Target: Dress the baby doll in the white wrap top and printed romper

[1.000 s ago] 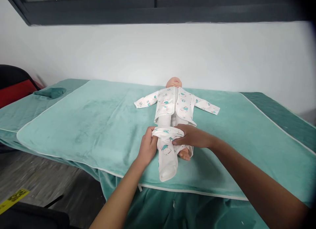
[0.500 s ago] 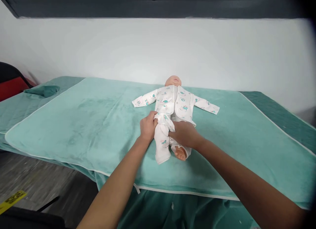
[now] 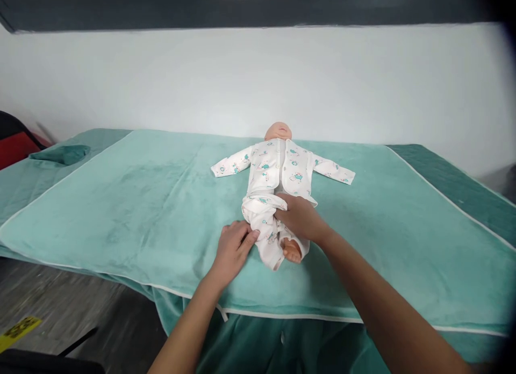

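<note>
A baby doll (image 3: pixel 278 131) lies on its back in a white printed jacket (image 3: pixel 264 167), the long sleeves spread out to both sides. Printed white baby pants (image 3: pixel 264 223) cover its legs, their waistband bunched around the hips. My right hand (image 3: pixel 300 217) grips the waistband at the front middle, its fingertips partly hidden in the cloth. Low beside the pant leg on the left, my left hand (image 3: pixel 234 249) touches the fabric with thumb and fingers apart. One bare doll foot (image 3: pixel 292 250) shows at the right cuff; the other foot is out of sight.
A light green plush mat (image 3: pixel 161 202) with white piping covers the table, over a darker green cloth (image 3: pixel 439 175). Behind stands a white wall (image 3: pixel 181 78). A red and black chair (image 3: pixel 16 145) is at the far left, a yellow label (image 3: pixel 20 331) at lower left.
My left hand has let go of the waistband and moved down beside the pant leg. The waistband on that side now sits wider over the hip. My right hand keeps its grip.
</note>
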Available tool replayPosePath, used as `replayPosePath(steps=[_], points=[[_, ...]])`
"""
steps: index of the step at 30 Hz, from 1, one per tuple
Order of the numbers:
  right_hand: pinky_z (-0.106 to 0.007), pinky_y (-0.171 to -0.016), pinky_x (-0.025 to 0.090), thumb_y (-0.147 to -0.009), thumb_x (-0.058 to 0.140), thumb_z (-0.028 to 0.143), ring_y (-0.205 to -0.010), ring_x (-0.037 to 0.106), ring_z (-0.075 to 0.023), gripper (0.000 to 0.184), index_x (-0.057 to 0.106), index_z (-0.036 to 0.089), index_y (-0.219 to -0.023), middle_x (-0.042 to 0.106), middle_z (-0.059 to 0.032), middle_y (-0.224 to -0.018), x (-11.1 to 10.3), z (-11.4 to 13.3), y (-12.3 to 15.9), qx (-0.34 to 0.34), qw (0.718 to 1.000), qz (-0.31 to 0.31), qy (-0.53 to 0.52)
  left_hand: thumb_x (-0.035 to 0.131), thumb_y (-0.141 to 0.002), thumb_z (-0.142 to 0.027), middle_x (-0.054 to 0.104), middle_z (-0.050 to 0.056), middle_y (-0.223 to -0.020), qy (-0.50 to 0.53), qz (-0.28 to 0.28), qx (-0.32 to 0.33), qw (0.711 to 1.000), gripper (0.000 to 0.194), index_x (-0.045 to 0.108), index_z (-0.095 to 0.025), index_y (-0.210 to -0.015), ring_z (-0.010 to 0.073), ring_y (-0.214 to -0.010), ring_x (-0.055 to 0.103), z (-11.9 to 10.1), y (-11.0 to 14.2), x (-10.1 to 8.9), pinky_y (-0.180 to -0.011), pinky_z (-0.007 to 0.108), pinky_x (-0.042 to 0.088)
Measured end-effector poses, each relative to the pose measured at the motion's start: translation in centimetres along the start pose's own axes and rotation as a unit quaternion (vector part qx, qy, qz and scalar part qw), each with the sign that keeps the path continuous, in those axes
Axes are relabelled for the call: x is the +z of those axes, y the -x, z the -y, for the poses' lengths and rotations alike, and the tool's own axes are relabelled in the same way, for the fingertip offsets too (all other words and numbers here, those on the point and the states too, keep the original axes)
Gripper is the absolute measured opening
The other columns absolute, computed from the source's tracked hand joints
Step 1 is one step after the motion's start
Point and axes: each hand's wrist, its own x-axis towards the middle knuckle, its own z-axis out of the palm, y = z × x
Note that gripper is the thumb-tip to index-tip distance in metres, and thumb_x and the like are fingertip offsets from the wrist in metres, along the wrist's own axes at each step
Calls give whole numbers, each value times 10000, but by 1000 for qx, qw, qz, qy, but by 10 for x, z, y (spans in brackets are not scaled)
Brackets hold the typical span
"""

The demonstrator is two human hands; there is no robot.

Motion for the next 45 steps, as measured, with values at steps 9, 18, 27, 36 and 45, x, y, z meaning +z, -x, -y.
replayPosePath(steps=[9, 18, 27, 36, 45], points=[[-288, -641, 348, -831, 493, 230, -741, 566, -177, 103, 487, 229, -729, 662, 14, -774, 1, -4, 2, 16, 999, -24, -28, 314, -1045, -427, 561, 10, -846, 15, -65, -2, 998, 353, 500, -218, -829, 169, -795, 528, 9, -11, 2, -755, 298, 397], [-319, -658, 356, -832, 493, 269, -778, 587, -212, 75, 523, 235, -772, 676, -15, -809, 1, -6, 0, 29, 998, -34, -39, 334, -1044, -361, 601, 69, -918, -269, -164, -3, 949, 310, 574, -202, -930, 190, -678, 519, 12, -43, 8, -570, 314, 255], [-287, -618, 315, -822, 484, 271, -702, 543, -198, 23, 470, 253, -826, 618, -5, -736, 18, -5, 8, 68, 987, -147, -14, 379, -1023, -285, 654, 79, -946, -269, -79, 120, 952, 246, 593, -198, -936, 208, -822, 580, 16, -21, 5, -756, 339, 401], [-335, -874, 457, -865, 587, 330, -1048, 603, -198, 370, 508, 275, -1222, 640, -34, -1237, 17, -4, 20, -9, 973, -128, -193, 506, -958, -307, 650, 46, -1172, 93, -191, -25, 977, 200, 625, -227, -1097, 181, -1091, 611, 2, -48, -18, -899, 307, 487], [-359, -836, 448, -866, 629, 337, -1042, 570, -262, 272, 544, 194, -1081, 589, -126, -1173, -15, -21, -9, 4, 975, -212, 70, 783, -756, -207, 556, 163, -1312, -158, -21, 8, 987, 473, 572, -167, -1177, 353, -1245, 504, -58, -122, -10, -949, 451, 487]])
